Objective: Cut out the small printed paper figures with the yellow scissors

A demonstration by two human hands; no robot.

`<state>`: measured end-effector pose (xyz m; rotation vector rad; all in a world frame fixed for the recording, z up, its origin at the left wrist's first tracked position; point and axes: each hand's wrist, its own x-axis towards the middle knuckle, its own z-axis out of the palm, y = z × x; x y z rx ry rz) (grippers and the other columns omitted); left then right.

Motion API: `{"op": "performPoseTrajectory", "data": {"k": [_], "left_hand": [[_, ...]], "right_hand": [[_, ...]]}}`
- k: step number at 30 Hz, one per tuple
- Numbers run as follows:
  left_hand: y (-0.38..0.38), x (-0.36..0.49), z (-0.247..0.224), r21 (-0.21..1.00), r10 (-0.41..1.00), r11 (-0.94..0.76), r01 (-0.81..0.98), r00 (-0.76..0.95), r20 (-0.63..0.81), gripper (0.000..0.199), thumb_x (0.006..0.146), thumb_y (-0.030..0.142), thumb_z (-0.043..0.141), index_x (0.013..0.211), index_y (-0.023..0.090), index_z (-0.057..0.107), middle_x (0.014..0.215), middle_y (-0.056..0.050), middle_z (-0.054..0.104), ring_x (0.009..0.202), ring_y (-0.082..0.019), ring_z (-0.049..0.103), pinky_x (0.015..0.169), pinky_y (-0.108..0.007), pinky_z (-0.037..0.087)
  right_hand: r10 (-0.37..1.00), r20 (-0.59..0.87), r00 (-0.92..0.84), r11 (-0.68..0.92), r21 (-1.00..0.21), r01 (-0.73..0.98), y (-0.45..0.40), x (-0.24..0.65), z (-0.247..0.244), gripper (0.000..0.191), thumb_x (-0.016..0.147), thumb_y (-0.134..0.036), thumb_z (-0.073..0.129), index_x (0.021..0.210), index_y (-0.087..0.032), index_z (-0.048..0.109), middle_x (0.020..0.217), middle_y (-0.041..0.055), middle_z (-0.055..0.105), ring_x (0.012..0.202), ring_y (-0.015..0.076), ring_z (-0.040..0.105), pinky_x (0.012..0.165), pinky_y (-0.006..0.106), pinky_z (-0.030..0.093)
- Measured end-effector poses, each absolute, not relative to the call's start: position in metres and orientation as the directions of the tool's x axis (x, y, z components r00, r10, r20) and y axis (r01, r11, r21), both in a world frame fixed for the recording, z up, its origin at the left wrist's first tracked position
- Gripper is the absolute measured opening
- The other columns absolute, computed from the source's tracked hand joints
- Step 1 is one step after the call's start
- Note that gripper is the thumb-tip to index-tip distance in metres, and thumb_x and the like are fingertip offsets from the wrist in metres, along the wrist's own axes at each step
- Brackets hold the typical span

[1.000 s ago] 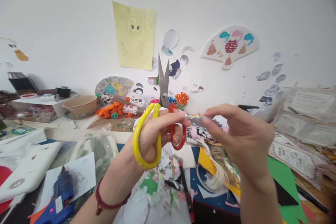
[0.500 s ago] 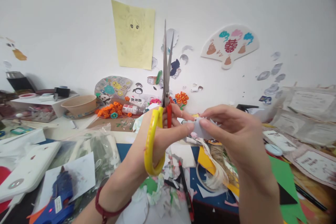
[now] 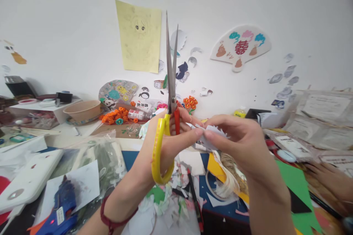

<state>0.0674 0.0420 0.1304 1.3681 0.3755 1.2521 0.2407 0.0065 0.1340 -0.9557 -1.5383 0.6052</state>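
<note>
Scissors (image 3: pixel 171 80) with one yellow and one red handle hang on my left hand (image 3: pixel 168 143), their slightly parted blades pointing up. That hand's thumb and fingertips also pinch a small white paper piece (image 3: pixel 213 132) with a jagged, fringed edge. From the other side, my right hand (image 3: pixel 237 139) grips the same piece between thumb and fingers. The two thumb tips nearly meet at the paper, and the fingers partly cover it.
Paper scraps (image 3: pixel 176 191) and a black pen (image 3: pixel 194 198) lie below my hands. A blue glue gun (image 3: pixel 65 202) is at lower left. Twine (image 3: pixel 227 176) and green paper (image 3: pixel 298 191) lie right. Another person's hand (image 3: pixel 328 180) rests at the far right.
The scissors have tilted slightly left with my left hand. The paper piece has turned between my fingers, showing more of its fringe. Another person's hand has come into view at the right.
</note>
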Motion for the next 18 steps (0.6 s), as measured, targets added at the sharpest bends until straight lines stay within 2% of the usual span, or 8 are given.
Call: {"op": "performPoseTrajectory", "data": {"k": [3, 8, 12, 18], "left_hand": [[0.043, 0.068, 0.13, 0.856, 0.821, -0.274, -0.438, 0.356, 0.446, 0.024, 0.077, 0.02, 0.081, 0.084, 0.021, 0.058, 0.087, 0.002, 0.07, 0.071, -0.009, 0.061, 0.066, -0.022, 0.052], [0.041, 0.067, 0.132, 0.88, 0.845, -0.29, -0.377, 0.33, 0.421, 0.025, 0.074, 0.019, 0.08, 0.08, 0.02, 0.057, 0.072, 0.004, 0.06, 0.067, -0.01, 0.056, 0.061, -0.022, 0.047], [0.039, 0.067, 0.135, 0.886, 0.855, -0.304, -0.351, 0.31, 0.416, 0.025, 0.074, 0.02, 0.08, 0.08, 0.021, 0.056, 0.071, 0.004, 0.06, 0.067, -0.011, 0.055, 0.06, -0.024, 0.046], [0.041, 0.067, 0.136, 0.873, 0.867, -0.311, -0.375, 0.265, 0.423, 0.026, 0.071, 0.018, 0.08, 0.078, 0.02, 0.055, 0.071, 0.004, 0.06, 0.065, -0.011, 0.054, 0.06, -0.025, 0.045]], "right_hand": [[0.815, 0.58, -0.009, 0.565, -0.791, 0.233, 0.006, 0.24, 0.135, 0.005, 0.082, -0.026, 0.079, 0.08, -0.025, 0.075, 0.078, -0.0022, 0.073, 0.075, 0.0108, 0.066, 0.07, 0.021, 0.055], [0.775, 0.632, -0.006, 0.606, -0.74, 0.29, 0.007, 0.24, 0.135, 0.006, 0.082, -0.02, 0.077, 0.08, -0.025, 0.075, 0.079, -0.0023, 0.073, 0.075, 0.0107, 0.065, 0.068, 0.021, 0.053], [0.791, 0.611, -0.013, 0.578, -0.74, 0.345, 0.007, 0.242, 0.135, 0.004, 0.082, -0.027, 0.078, 0.082, -0.025, 0.075, 0.081, -0.0003, 0.073, 0.075, 0.0131, 0.064, 0.067, 0.024, 0.052], [0.858, 0.514, 0.008, 0.451, -0.76, 0.468, 0.004, 0.251, 0.141, 0.024, 0.074, -0.036, 0.084, 0.094, -0.025, 0.076, 0.092, 0.0026, 0.076, 0.081, 0.0159, 0.067, 0.071, 0.026, 0.053]]}}
